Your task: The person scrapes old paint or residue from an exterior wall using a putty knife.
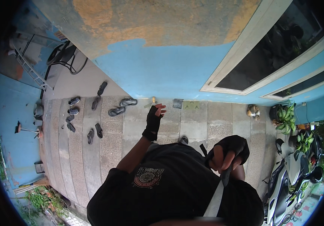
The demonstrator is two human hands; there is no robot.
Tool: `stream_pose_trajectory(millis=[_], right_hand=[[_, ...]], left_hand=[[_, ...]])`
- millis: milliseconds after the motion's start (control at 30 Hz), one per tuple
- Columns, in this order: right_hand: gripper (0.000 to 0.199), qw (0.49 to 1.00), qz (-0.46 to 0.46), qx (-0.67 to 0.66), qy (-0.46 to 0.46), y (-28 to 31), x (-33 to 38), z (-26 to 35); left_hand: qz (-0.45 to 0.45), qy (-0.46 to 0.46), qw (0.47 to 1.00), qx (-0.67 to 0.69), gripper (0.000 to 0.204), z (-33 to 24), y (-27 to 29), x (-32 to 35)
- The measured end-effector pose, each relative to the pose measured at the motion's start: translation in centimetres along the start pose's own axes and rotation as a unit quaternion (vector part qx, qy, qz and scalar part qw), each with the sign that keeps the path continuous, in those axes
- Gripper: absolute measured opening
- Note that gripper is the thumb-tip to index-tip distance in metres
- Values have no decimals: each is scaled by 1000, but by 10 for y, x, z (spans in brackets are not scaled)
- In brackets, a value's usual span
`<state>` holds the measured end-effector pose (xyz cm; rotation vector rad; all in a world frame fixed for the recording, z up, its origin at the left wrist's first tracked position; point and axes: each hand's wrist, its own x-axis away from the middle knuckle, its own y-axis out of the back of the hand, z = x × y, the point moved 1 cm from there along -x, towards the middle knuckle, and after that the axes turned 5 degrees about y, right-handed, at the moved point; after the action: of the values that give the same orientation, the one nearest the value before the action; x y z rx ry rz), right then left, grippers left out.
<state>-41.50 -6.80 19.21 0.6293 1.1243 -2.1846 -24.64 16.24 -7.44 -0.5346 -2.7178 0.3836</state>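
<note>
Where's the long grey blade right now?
In the head view, the long grey blade is low, right of centre, against the black shirt, slanting from the person's right hand toward the lower edge.

A knife [214, 199] is held in the right hand [230, 152], before the torso [169, 188]. On the floor [219, 113], sandals [128, 102] are scattered at left; at right a motorbike [282, 184] is parked, a potted plant [287, 117] being set between it and the wall [169, 71].
</note>
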Motion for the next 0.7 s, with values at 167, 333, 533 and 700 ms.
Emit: stream_pose_trajectory(millis=[167, 333, 533, 700], right_hand=[[21, 978, 4, -193, 77, 15, 16, 17], [35, 943, -270, 194, -15, 44, -1, 26], [50, 767, -301, 521, -222, 119, -27, -10], [51, 801, -357, 453, -162, 135, -44, -24]], left_hand=[[11, 1, 1000, 9, 41, 7, -28, -10], [26, -23, 999, -5, 36, -18, -34, -21], [127, -68, 987, -72, 42, -93, -53, -57], [177, -139, 968, -114, 31, -136, -51, -97]])
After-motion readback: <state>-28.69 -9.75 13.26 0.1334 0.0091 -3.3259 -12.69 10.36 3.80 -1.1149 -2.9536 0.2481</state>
